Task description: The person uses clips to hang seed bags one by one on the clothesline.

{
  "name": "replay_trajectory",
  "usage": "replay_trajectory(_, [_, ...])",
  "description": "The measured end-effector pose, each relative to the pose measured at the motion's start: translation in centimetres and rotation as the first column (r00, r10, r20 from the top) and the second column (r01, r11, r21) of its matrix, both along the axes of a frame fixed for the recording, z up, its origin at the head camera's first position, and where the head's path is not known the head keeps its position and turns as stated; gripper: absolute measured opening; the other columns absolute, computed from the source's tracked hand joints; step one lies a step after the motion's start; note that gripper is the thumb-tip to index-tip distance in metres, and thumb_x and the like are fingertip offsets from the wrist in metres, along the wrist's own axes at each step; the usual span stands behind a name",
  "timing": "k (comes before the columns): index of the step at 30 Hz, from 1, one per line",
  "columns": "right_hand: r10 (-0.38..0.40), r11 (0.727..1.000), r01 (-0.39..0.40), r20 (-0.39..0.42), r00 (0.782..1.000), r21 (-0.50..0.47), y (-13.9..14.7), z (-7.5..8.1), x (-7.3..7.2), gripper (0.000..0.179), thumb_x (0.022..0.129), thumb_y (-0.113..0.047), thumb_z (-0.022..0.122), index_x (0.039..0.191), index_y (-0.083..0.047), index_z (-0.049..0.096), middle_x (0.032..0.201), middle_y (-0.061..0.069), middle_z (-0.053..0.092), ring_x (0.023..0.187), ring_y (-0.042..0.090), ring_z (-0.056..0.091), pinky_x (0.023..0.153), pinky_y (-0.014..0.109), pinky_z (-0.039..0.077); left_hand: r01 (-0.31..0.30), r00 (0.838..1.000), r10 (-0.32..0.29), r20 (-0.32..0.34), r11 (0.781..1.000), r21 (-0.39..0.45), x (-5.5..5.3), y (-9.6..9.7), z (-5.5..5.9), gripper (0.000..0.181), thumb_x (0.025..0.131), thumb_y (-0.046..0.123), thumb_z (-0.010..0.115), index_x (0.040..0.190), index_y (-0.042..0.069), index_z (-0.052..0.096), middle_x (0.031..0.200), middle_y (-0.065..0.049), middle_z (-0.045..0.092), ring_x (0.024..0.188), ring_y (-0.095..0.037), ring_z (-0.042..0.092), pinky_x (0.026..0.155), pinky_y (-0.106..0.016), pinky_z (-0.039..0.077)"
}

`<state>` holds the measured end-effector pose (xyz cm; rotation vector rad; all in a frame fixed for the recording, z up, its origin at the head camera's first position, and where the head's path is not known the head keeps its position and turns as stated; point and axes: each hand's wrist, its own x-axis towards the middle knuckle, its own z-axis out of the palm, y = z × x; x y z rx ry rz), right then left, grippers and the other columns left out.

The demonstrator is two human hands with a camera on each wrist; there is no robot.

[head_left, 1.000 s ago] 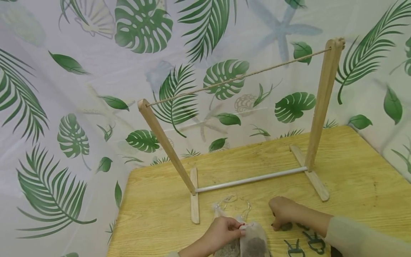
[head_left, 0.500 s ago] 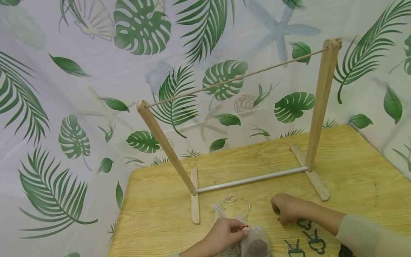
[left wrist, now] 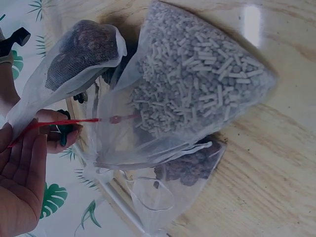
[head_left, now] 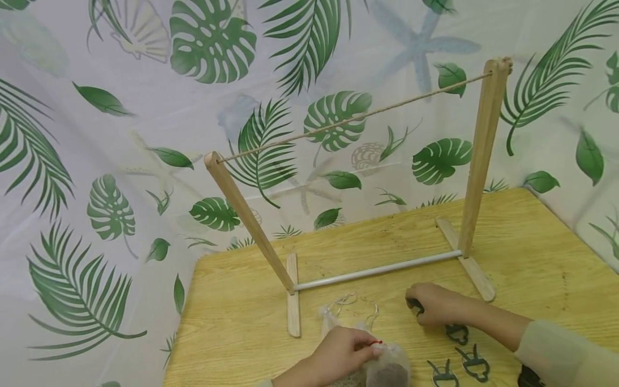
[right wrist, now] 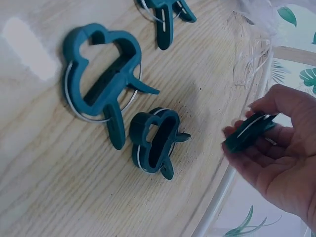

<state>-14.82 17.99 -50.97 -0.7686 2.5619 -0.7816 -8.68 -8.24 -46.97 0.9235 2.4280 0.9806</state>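
Note:
My left hand [head_left: 340, 352] pinches the gathered neck of a white mesh bag [left wrist: 84, 54] with dark contents. A red cord [left wrist: 69, 121] trails from those fingers. Beneath lie a mesh bag of pale pellets [left wrist: 197, 69] and another bag holding dark lumps [left wrist: 187, 165]. In my right hand [head_left: 440, 305], a dark green spring clip [right wrist: 249, 132] is gripped between thumb and fingers, just above the table. Other green clips lie near that hand: a large cloud-shaped clip [right wrist: 131, 44], a smaller clip [right wrist: 170, 121] and a partly cut-off clip [right wrist: 164, 29].
A wooden stand spans the table [head_left: 232, 317], with a rope [head_left: 358, 117] between its left post [head_left: 251, 223] and right post [head_left: 481, 161]. A white rod [head_left: 377, 271] joins the feet. Loose white drawstrings [head_left: 372, 314] lie near the bags. A leaf-printed curtain hangs behind.
My right hand has risen slightly from the table with the green clip, uncovering another clip beneath it. The left hand has shifted a little right with the mesh bag.

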Motion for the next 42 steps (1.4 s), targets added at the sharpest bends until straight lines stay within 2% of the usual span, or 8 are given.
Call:
replay_trajectory(5, [0.045, 0.994, -0.052, -0.077, 0.996, -0.096, 0.2, 0.3, -0.2, 0.019, 0.074, -0.005, 0.072, 0.088, -0.010, 0.060, 0.084, -0.002, 0.058, 0.072, 0.006, 0.048, 0.059, 0.025, 0.042, 0.049, 0.994, -0.054, -0.094, 0.997, -0.058, -0.2, 0.4, 0.2, 0.025, 0.095, 0.029, 0.057, 0.102, 0.012, 0.074, 0.091, 0.007, 0.073, 0.078, 0.010, 0.059, 0.064, -0.005, 0.044])
replay_trajectory(11, [0.063, 0.960, -0.092, -0.115, 0.991, -0.264, 0.7, 0.3, -0.2, 0.019, 0.080, -0.002, 0.068, 0.089, -0.013, 0.056, 0.082, -0.004, 0.055, 0.070, 0.001, 0.044, 0.058, 0.022, 0.041, 0.129, 0.966, -0.149, -0.214, 0.986, -0.102, -0.6, 1.2, 0.7, 0.027, 0.097, 0.028, 0.053, 0.104, 0.011, 0.073, 0.091, 0.006, 0.073, 0.076, 0.011, 0.060, 0.064, -0.003, 0.043])
replay_trajectory(18, [0.000, 0.945, -0.051, -0.158, 0.987, -0.324, 0.7, 1.1, -0.2, 0.028, 0.080, -0.033, 0.075, 0.094, -0.012, 0.062, 0.089, -0.003, 0.065, 0.081, 0.011, 0.064, 0.071, 0.031, 0.055, 0.144, 0.940, -0.155, -0.304, 0.988, -0.060, -1.3, 1.9, 1.9, 0.026, 0.096, 0.026, 0.055, 0.102, 0.008, 0.073, 0.088, 0.004, 0.073, 0.070, 0.011, 0.060, 0.064, -0.002, 0.042])
replay_trajectory(21, [-0.038, 0.943, -0.007, -0.127, 0.991, -0.333, 0.8, 1.8, -0.3, 0.031, 0.081, -0.035, 0.073, 0.099, -0.011, 0.065, 0.096, 0.002, 0.069, 0.090, 0.020, 0.067, 0.076, 0.033, 0.055, 0.153, 0.924, -0.160, -0.348, 0.987, -0.048, -1.7, 2.2, 2.5, 0.027, 0.096, 0.025, 0.054, 0.104, 0.006, 0.072, 0.092, 0.002, 0.073, 0.077, 0.005, 0.064, 0.068, -0.003, 0.044])
replay_trajectory(26, [-0.075, 0.931, 0.023, -0.127, 0.989, -0.365, 1.4, 3.2, -0.4, 0.026, 0.082, -0.028, 0.074, 0.100, -0.010, 0.065, 0.099, 0.005, 0.069, 0.092, 0.025, 0.067, 0.078, 0.035, 0.055, 0.125, 0.927, -0.132, -0.350, 0.991, -0.043, -2.5, 2.5, 3.2, 0.030, 0.098, 0.027, 0.050, 0.107, 0.007, 0.071, 0.098, 0.001, 0.072, 0.084, 0.000, 0.066, 0.070, -0.004, 0.045])
replay_trajectory(33, [-0.173, 0.924, 0.087, -0.206, 0.963, -0.373, 2.6, 5.9, -0.7, 0.024, 0.080, -0.024, 0.076, 0.098, -0.011, 0.067, 0.096, 0.003, 0.070, 0.089, 0.013, 0.068, 0.075, 0.029, 0.055, 0.116, 0.850, -0.120, -0.514, 0.992, -0.039, -3.8, 3.1, 4.5, 0.026, 0.095, 0.024, 0.055, 0.103, 0.006, 0.072, 0.093, 0.000, 0.073, 0.082, -0.004, 0.068, 0.070, -0.003, 0.045])
replay_trajectory(38, [-0.198, 0.896, 0.062, -0.270, 0.942, -0.440, 3.7, 7.5, -0.9, 0.023, 0.076, -0.013, 0.078, 0.096, -0.011, 0.068, 0.093, 0.001, 0.071, 0.086, -0.002, 0.063, 0.071, 0.019, 0.053, 0.104, 0.821, -0.103, -0.561, 0.994, -0.030, -4.7, 3.3, 5.6, 0.024, 0.094, 0.022, 0.058, 0.104, 0.007, 0.072, 0.093, -0.001, 0.073, 0.081, -0.007, 0.069, 0.071, -0.004, 0.045])
replay_trajectory(42, [-0.208, 0.900, 0.049, -0.329, 0.921, -0.432, 4.5, 8.9, -0.8, 0.025, 0.072, -0.010, 0.081, 0.094, -0.011, 0.069, 0.088, -0.004, 0.070, 0.083, -0.005, 0.062, 0.068, 0.016, 0.052, 0.103, 0.783, -0.080, -0.617, 0.995, 0.002, -5.4, 3.5, 6.6, 0.021, 0.093, 0.020, 0.060, 0.101, 0.007, 0.073, 0.090, -0.001, 0.073, 0.078, -0.007, 0.069, 0.070, -0.005, 0.046])
